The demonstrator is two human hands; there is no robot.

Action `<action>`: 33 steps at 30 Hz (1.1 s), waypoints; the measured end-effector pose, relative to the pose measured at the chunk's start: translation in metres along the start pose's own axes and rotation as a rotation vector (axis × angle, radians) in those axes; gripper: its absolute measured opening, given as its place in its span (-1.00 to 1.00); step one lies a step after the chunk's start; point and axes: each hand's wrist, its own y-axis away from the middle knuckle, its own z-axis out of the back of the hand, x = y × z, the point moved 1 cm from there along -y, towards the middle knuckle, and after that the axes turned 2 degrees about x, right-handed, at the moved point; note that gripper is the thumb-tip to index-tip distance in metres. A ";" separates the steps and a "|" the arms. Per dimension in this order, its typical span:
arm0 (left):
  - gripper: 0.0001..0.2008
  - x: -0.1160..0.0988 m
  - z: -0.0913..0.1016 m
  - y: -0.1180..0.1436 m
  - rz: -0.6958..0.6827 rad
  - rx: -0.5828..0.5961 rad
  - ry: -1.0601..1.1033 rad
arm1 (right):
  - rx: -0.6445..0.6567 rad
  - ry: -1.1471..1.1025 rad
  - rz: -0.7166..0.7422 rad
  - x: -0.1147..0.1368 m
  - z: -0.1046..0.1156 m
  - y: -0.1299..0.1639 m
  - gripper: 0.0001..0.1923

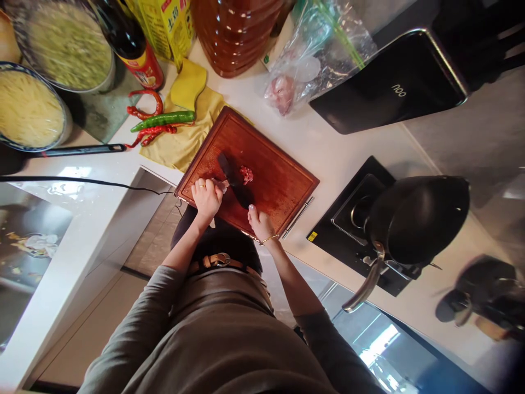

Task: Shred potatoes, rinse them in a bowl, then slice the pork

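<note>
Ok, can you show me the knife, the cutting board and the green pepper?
Knife (235,179): head view, on its dark blade.
Cutting board (276,176): head view, on its bare surface.
Green pepper (164,120): head view, on its middle.

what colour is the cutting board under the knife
The cutting board is reddish brown, best seen in the head view, the only one here.
</note>
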 end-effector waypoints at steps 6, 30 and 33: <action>-0.83 -0.001 0.002 0.000 0.011 0.005 0.034 | -0.044 -0.040 -0.042 -0.002 0.006 0.003 -0.25; -0.83 0.001 -0.001 0.000 -0.002 -0.054 0.020 | 0.004 0.346 -0.062 -0.009 0.003 0.010 -0.41; -0.83 0.001 -0.002 0.000 -0.004 -0.060 0.018 | -0.032 0.228 -0.030 -0.019 0.006 0.011 -0.34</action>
